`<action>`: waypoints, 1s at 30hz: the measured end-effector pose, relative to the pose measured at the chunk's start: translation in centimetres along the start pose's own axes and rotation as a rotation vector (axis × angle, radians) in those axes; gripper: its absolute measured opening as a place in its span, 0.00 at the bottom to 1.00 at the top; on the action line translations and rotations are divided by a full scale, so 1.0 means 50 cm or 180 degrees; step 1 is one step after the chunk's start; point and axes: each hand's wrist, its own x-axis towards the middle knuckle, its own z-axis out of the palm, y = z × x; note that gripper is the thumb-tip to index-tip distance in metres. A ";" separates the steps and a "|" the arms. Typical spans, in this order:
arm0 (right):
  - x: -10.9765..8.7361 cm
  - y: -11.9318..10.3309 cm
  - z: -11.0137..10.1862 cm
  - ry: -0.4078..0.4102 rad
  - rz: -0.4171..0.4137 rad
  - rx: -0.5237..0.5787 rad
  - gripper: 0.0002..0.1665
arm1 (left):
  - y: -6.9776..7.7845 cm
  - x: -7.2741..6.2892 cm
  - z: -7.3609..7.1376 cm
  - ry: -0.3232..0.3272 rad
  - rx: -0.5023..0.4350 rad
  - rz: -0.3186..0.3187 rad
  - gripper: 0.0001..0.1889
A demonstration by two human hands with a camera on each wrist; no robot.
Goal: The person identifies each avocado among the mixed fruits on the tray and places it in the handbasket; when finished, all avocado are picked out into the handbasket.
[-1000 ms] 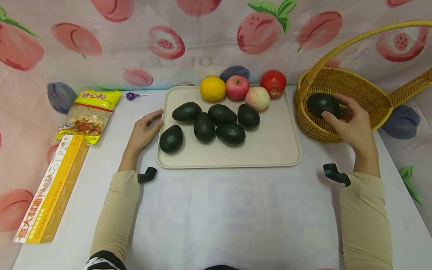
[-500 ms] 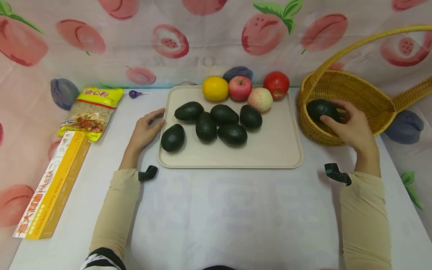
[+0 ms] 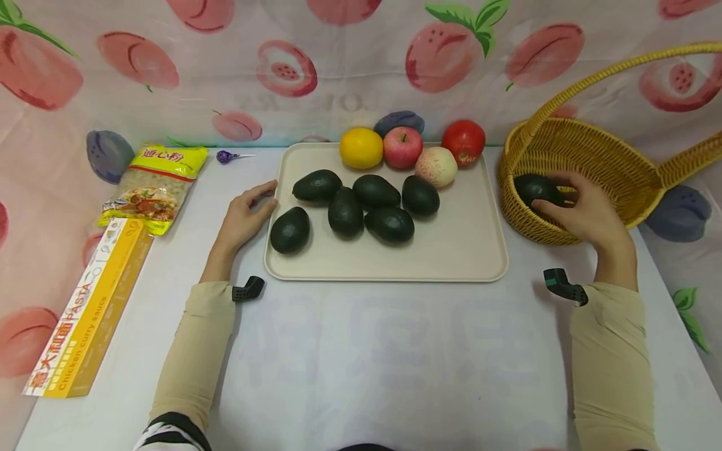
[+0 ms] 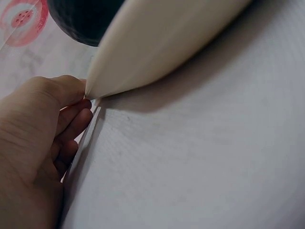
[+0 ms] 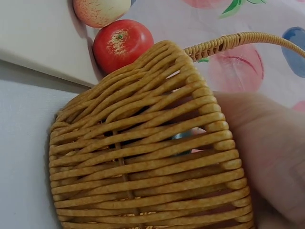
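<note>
In the head view my right hand (image 3: 586, 210) grips a dark green avocado (image 3: 537, 190) down inside the yellow wicker basket (image 3: 521, 227). In the right wrist view the basket wall (image 5: 152, 176) covers the avocado and the fingers, leaving part of the right hand (image 5: 271, 148) in sight beyond the rim. My left hand (image 3: 244, 216) rests beside the cream tray (image 3: 451, 250), its loosely bent fingers touching the left rim. Up close, the left thumb and fingertips (image 4: 85, 117) meet the tray rim (image 4: 143, 52). Several avocados (image 3: 345, 213) lie on the tray.
Along the tray's back sit a lemon (image 3: 361, 148), an apple (image 3: 403, 148), a pale speckled peach (image 3: 436, 166) and a tomato (image 3: 464, 143). At the left lie a macaroni bag (image 3: 153, 188), a pasta box (image 3: 90, 307) and a purple lollipop (image 3: 225, 156). The basket's tall handle (image 3: 615, 70) arches over it.
My right hand has lowered the avocado deeper into the basket. The left hand has stayed at the tray's rim, and the head view has shifted slightly.
</note>
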 end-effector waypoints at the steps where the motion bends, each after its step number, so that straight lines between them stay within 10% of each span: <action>1: 0.000 0.000 0.000 -0.0019 -0.0015 -0.0010 0.45 | 0.000 0.000 0.000 -0.0003 0.0000 0.0005 0.23; 19: 0.005 0.002 -0.001 -0.0335 0.0062 -0.0183 0.50 | -0.002 -0.001 0.000 -0.0020 -0.0027 -0.0029 0.23; 30: 0.000 -0.005 0.000 -0.0082 0.0036 0.0021 0.44 | 0.001 -0.002 -0.001 -0.0041 -0.0057 -0.0043 0.23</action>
